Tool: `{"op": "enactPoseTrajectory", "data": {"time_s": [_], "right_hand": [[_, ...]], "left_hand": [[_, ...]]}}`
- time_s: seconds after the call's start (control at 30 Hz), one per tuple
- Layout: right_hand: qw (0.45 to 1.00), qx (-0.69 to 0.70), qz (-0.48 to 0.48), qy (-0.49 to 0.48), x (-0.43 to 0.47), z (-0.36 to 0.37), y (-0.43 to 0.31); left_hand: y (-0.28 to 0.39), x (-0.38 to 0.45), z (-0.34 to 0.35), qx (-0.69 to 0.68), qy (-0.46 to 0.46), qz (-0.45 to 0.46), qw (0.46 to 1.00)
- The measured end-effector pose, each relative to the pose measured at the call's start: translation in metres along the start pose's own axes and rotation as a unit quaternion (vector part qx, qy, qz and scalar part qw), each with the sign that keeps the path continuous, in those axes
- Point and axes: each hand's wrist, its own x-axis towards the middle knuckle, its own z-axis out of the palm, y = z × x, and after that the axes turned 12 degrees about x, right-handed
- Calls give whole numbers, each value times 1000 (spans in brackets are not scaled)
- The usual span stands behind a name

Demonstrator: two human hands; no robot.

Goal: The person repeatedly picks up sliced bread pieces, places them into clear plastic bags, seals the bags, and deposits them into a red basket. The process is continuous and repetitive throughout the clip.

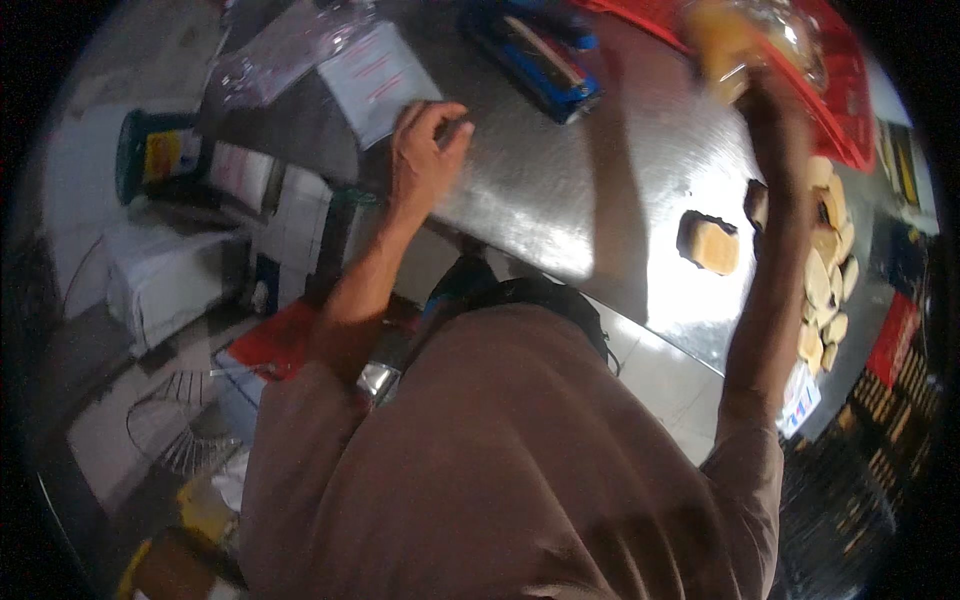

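Note:
My left hand point(429, 146) hovers over the near edge of a stainless steel table point(517, 180), fingers curled and thumb apart, with nothing in it. Close to its fingertips lies a white plastic packet point(382, 82) with red print. At the upper right, my right hand point(769, 94) reaches to a red plastic basket point(862, 112). It grips a blurred yellow-orange packet point(716, 45) at the rim. One piece of pale bread point(714, 246) lies on the bright part of the table. Beyond my right forearm, several pale bread slices point(825, 277) are heaped; the arm partly hides them.
A blue tool-like object point(544, 64) lies at the back of the table. Clear plastic wrap point(262, 67) is at the back left. Below on the left are a green bin point(135, 157), a white box point(169, 270) and a wire rack point(176, 427). A printed card point(799, 401) sits near my right elbow.

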Motion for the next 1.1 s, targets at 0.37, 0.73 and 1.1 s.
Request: {"op": "enactPoseTrajectory", "data": {"time_s": [0.37, 0.73, 1.1], "right_hand": [[829, -553, -70, -45, -209, -46, 114], [886, -413, -152, -148, -161, 215, 63], [968, 121, 204, -85, -122, 285, 53]], "left_hand": [[-110, -3, -23, 118, 81, 89, 986], [-114, 11, -44, -158, -186, -122, 962], [-49, -16, -24, -474, -152, -159, 852]]}}
